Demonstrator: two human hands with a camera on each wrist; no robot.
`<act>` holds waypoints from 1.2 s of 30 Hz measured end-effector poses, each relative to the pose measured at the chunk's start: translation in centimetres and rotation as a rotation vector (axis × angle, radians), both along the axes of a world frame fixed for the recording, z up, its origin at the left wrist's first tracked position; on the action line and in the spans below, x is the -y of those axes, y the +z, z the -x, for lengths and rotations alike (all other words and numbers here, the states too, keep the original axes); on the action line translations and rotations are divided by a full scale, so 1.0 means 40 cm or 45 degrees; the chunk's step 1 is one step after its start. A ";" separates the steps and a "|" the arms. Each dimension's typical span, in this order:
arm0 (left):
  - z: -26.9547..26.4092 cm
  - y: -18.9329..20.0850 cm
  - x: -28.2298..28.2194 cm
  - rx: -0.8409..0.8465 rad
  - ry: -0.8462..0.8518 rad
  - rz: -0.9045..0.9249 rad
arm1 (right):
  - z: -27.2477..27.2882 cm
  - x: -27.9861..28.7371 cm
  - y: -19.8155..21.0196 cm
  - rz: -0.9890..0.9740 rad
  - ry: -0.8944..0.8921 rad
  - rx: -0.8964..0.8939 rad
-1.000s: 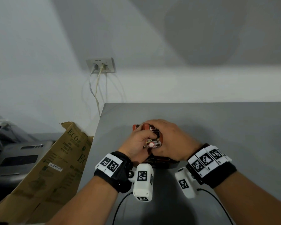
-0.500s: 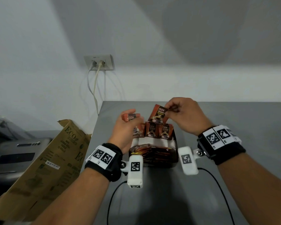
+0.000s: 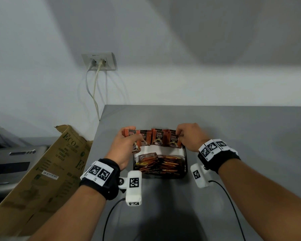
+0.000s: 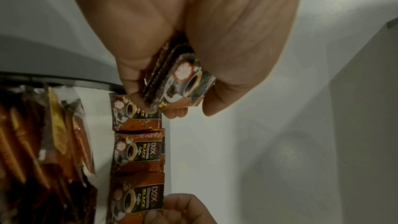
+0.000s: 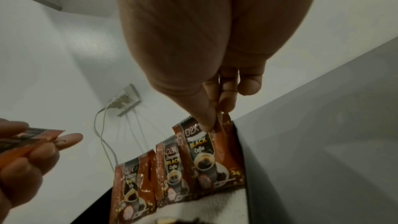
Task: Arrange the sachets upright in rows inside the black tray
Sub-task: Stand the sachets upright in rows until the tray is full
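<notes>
Pinching sachets [image 3: 173,140], both hands curled

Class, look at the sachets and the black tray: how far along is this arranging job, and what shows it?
Early on. Done: three sachets stand upright in one row along the far wall of the black tray. In hand: the right hand pinches the top of the rightmost one, and the left hand holds a small stack beside the row's left end. Left: the loose pile lying flat in the tray's near half.

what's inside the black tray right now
Inside the black tray: upright sachets in a back row, a loose pile of sachets lying in front, white liner between. The tray floor under the pile is hidden.
</notes>
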State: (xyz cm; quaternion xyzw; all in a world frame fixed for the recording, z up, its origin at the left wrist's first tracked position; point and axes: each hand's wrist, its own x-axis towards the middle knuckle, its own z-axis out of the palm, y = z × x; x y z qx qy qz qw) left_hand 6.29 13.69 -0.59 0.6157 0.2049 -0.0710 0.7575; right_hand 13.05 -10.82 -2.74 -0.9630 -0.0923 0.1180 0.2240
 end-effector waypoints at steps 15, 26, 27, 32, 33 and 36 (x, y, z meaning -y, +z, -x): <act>0.024 0.012 0.002 0.007 -0.086 -0.094 | -0.004 -0.002 -0.038 0.087 0.031 0.074; 0.025 0.010 0.001 -0.051 -0.074 -0.015 | 0.013 -0.011 -0.043 0.065 0.057 0.182; 0.023 0.003 -0.001 -0.082 -0.070 0.014 | 0.016 -0.008 -0.040 0.039 0.045 0.191; 0.019 0.009 0.010 -0.036 -0.185 -0.008 | 0.031 -0.018 0.038 -0.225 -0.033 0.321; 0.018 0.014 0.019 -0.013 -0.210 -0.021 | 0.037 -0.032 0.067 -0.317 -0.021 0.319; 0.007 0.021 0.049 0.044 -0.268 -0.045 | 0.058 -0.084 0.142 -0.492 0.124 0.083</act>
